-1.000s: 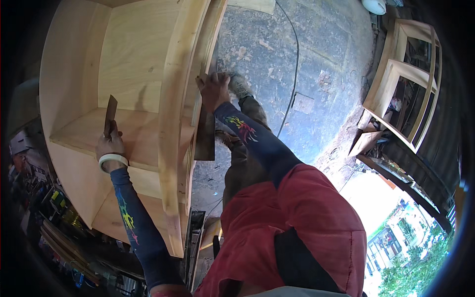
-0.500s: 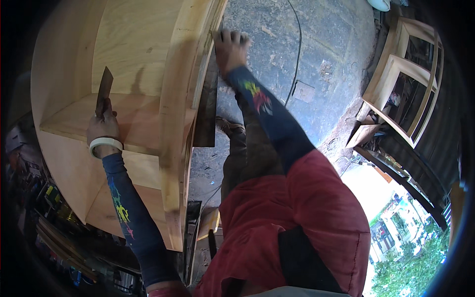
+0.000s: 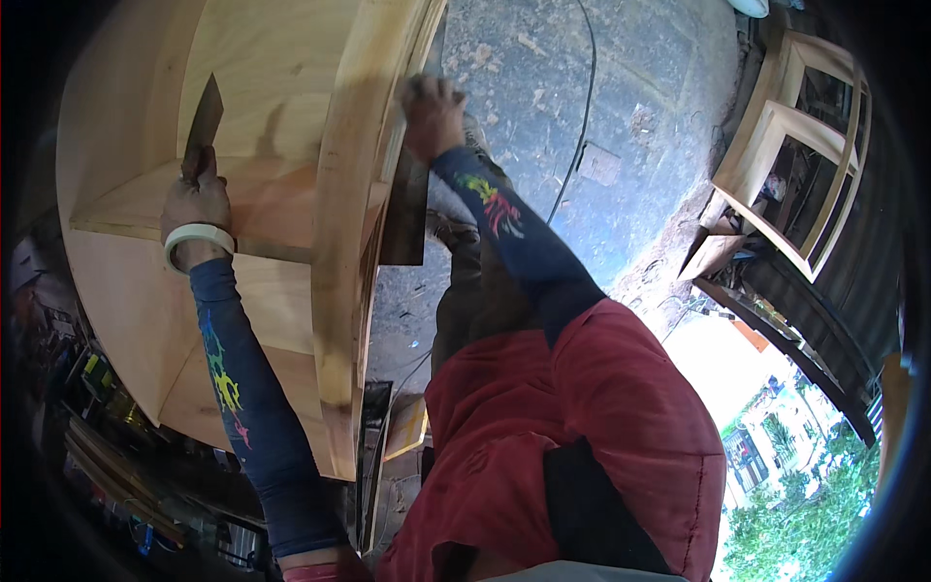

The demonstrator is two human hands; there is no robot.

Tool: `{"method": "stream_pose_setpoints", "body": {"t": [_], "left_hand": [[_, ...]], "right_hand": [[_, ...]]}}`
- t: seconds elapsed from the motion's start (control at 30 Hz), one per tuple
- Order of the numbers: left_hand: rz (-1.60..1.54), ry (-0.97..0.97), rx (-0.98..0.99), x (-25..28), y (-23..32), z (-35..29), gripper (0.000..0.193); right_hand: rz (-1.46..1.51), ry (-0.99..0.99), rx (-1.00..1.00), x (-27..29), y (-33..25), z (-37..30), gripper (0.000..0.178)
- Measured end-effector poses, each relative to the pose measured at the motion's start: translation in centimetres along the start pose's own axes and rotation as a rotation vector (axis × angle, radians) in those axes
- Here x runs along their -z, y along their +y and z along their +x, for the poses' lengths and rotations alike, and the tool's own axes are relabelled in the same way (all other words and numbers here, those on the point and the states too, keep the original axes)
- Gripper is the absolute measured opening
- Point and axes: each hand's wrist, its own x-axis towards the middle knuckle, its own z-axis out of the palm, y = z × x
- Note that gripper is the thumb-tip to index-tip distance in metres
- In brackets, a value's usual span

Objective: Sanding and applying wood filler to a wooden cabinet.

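Note:
An unpainted wooden cabinet (image 3: 344, 204) with shelves fills the left side of the view. My left hand (image 3: 197, 204), with a pale band at the wrist, rests at the front edge of a shelf (image 3: 276, 249). It is closed on a flat-bladed tool like a putty knife (image 3: 205, 114), whose slanted tip points away from me. My right hand (image 3: 433, 118) is at the outer side of the cabinet's front frame, its fingers curled. Whatever may be under those fingers is hidden. Below this hand a dark flat board (image 3: 403, 218) stands against the cabinet side.
A black cable (image 3: 585, 116) runs over the worn concrete floor (image 3: 524, 58). Pale wooden frames (image 3: 790, 126) lean at the right, beside corrugated sheeting. My legs and a shoe (image 3: 448, 229) are close to the cabinet. Dark clutter and stacked boards (image 3: 116, 475) lie at the lower left.
My right hand has come nearer to me along the cabinet frame and slightly left. The left hand keeps its hold on the blade at the shelf. The whole view has shifted a little.

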Motion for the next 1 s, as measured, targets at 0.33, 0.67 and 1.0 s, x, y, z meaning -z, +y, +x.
{"method": "stream_pose_setpoints", "body": {"t": [0.33, 0.67, 1.0], "left_hand": [[-0.117, -0.009, -0.092, -0.4, -0.9, 0.5, 0.060], [0.015, 0.010, -0.063, -0.7, -1.2, 0.5, 0.060], [0.065, -0.063, 0.015, 0.1, -0.2, 0.0, 0.060]], "right_hand": [[-0.146, 0.259, 0.178, -1.5, -0.4, -1.7, 0.058], [-0.252, 0.301, 0.011, 2.1, 4.2, 6.5, 0.033], [0.308, -0.181, 0.149, 5.8, -1.8, -5.8, 0.058]]}}
